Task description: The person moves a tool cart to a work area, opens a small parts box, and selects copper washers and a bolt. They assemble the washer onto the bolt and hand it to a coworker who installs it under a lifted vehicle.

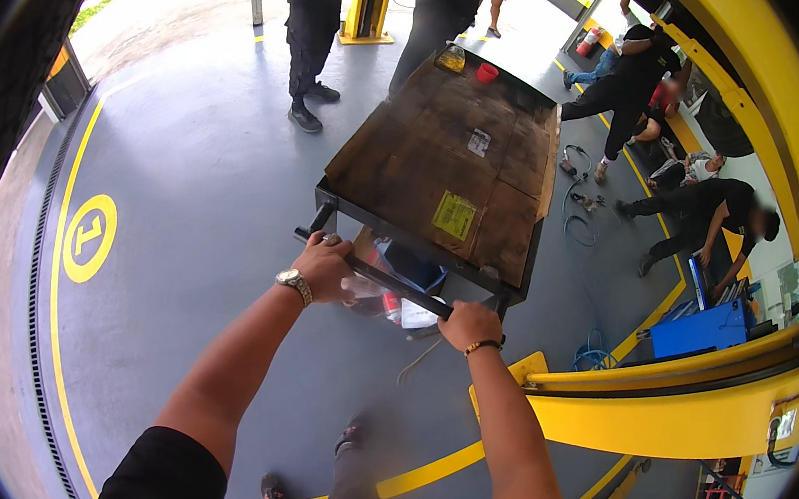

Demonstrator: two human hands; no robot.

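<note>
Both my arms reach forward to the black push handle point(394, 286) of a workshop cart. My left hand point(324, 268), with a metal watch at the wrist, is wrapped round the handle's left part. Near its right end my right hand point(471, 327), wearing a bracelet, grips the same bar. The cart's top point(428, 156) is covered with stained brown cardboard. On it lie a yellow label point(455, 215) and a small white label point(479, 142). A red cup point(487, 73) and a clear container of yellow liquid point(452, 58) stand at its far edge. Bottles and a blue bin point(409, 265) show on the lower shelf.
Two people in dark trousers point(312, 29) stand beyond the cart. Others bend or sit at right, near a blue toolbox point(700, 328). A hose point(577, 204) lies on the grey floor. Yellow lift parts point(634, 407) border the right; a vehicle tyre point(13, 68) hangs at left.
</note>
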